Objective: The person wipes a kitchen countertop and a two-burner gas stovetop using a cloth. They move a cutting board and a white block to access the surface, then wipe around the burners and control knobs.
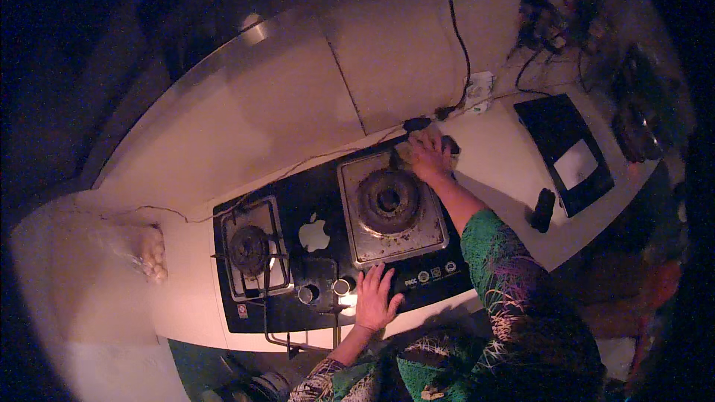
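Observation:
A black glass gas cooktop (329,195) with two burners lies before me. My left hand (375,300) rests on its front part, fingers apart, just right of the control knobs (341,287). At the back right corner, my right hand (429,155) presses down over a brownish cloth (403,151), whose edges show around the fingers. The right burner (388,199) sits bare in a stained steel drip tray (368,251). Around the left burner (249,249) stands a pan support (230,285). A loose black pan support (266,318) overhangs the front edge near the knobs.
On the right of the counter (491,162) sit a black flat appliance (564,151) and a small dark object (540,210). A cable (459,33) runs down the wall to a plug area. A clear bag of round items, perhaps eggs (151,251), stands at left.

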Demonstrator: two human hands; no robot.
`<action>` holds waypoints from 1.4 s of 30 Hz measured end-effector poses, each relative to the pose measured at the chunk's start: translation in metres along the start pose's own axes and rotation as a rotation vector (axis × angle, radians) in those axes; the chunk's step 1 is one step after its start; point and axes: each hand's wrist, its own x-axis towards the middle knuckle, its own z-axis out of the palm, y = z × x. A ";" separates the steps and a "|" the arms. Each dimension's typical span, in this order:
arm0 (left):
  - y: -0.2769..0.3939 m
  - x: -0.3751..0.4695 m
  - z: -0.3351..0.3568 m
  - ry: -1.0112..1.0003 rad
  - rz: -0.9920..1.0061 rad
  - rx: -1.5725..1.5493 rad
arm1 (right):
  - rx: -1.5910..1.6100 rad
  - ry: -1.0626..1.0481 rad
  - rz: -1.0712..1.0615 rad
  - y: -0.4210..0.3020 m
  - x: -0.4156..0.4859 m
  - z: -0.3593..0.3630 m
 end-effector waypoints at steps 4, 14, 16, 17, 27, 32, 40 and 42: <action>-0.001 0.000 -0.001 0.008 -0.015 -0.007 | 0.105 -0.057 -0.018 0.001 -0.006 -0.005; -0.007 0.001 0.005 0.053 0.020 -0.016 | 0.046 0.021 -0.214 0.044 -0.135 -0.011; -0.004 0.002 0.002 0.067 0.020 -0.028 | 0.071 0.030 -0.255 0.044 -0.175 -0.031; -0.005 0.001 0.001 0.054 0.009 -0.036 | 0.063 0.048 -0.267 0.046 -0.192 -0.031; -0.008 -0.006 0.000 0.153 0.075 -0.144 | -0.017 -0.111 -0.243 0.060 -0.299 -0.054; -0.013 -0.005 0.002 0.127 0.089 -0.181 | -0.004 -0.117 -0.062 0.052 -0.259 -0.037; -0.005 -0.038 -0.023 0.106 0.085 -0.373 | -0.040 -0.194 0.102 0.040 -0.181 -0.031; -0.003 -0.065 -0.055 0.181 0.118 -0.245 | -0.084 -0.191 0.075 0.044 -0.182 -0.025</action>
